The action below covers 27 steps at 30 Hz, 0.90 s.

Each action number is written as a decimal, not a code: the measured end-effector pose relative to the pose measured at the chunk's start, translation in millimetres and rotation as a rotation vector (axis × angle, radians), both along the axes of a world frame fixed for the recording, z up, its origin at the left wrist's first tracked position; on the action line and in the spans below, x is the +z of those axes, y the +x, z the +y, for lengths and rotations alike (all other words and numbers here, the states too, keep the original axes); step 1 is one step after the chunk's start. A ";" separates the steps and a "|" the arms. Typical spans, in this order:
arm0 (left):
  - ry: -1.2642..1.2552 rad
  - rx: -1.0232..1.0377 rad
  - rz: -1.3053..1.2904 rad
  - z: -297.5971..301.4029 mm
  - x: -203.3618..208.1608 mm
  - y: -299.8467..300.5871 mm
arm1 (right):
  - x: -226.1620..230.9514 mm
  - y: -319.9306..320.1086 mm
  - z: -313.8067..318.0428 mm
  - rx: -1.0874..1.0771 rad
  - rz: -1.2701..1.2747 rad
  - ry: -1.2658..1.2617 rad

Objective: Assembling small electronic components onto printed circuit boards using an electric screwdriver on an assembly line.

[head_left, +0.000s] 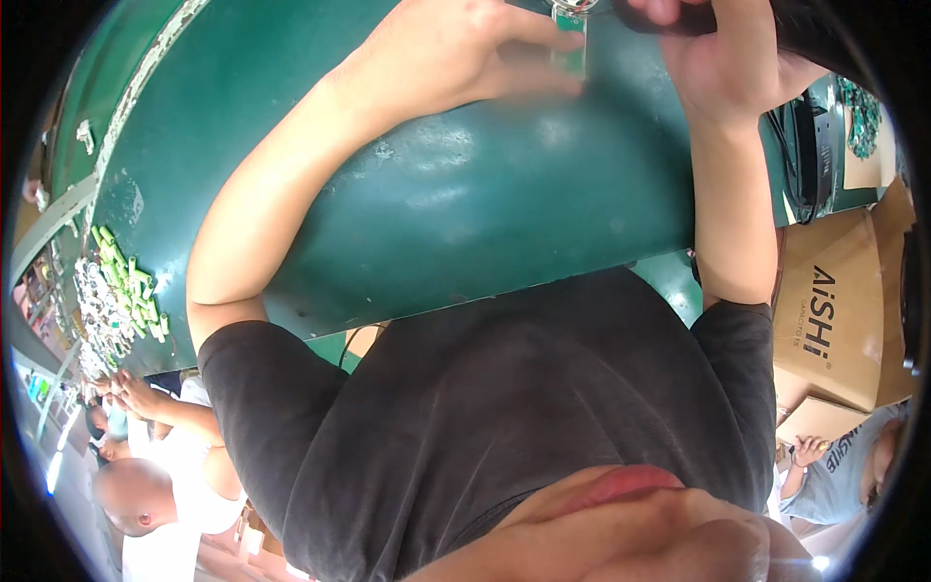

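At the top of the head view, my left hand (pixel 465 44) reaches across a dark green table. Its fingers, partly smeared by motion, close around a small green circuit board (pixel 570 41). A coil of thin pale wire (pixel 576 5) lies against the board's upper end, cut by the frame edge. My right hand (pixel 727 63) is to the right of the board, fingers curled around something dark. The upper frame edge cuts off that hand, so what it holds cannot be made out.
Green cylinders (pixel 131 286) and silvery-white parts (pixel 97 315) lie piled at the table's left end. On the right are a black device (pixel 815 150) with cables, green boards (pixel 859 116) and a cardboard box (pixel 824 301). Other people sit at lower left and lower right.
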State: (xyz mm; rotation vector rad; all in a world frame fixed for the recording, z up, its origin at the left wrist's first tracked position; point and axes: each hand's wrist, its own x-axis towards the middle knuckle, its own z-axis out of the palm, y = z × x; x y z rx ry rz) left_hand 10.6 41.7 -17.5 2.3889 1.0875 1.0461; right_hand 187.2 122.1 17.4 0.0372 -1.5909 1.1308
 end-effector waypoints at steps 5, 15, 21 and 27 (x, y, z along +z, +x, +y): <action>0.087 -0.015 -0.076 0.1 -6.8 -2.4 | -5.7 -5.0 -0.4 0.020 0.003 0.016; 0.042 0.005 -0.024 2.4 -4.4 -5.1 | -14.4 -16.4 -7.0 0.022 0.149 -0.319; -0.094 0.041 0.025 -1.6 18.0 -2.9 | -16.9 -9.5 -2.7 -0.141 0.025 -0.174; -0.037 0.481 0.157 39.2 39.1 -73.1 | -7.0 -2.8 -11.1 -0.208 0.039 -0.302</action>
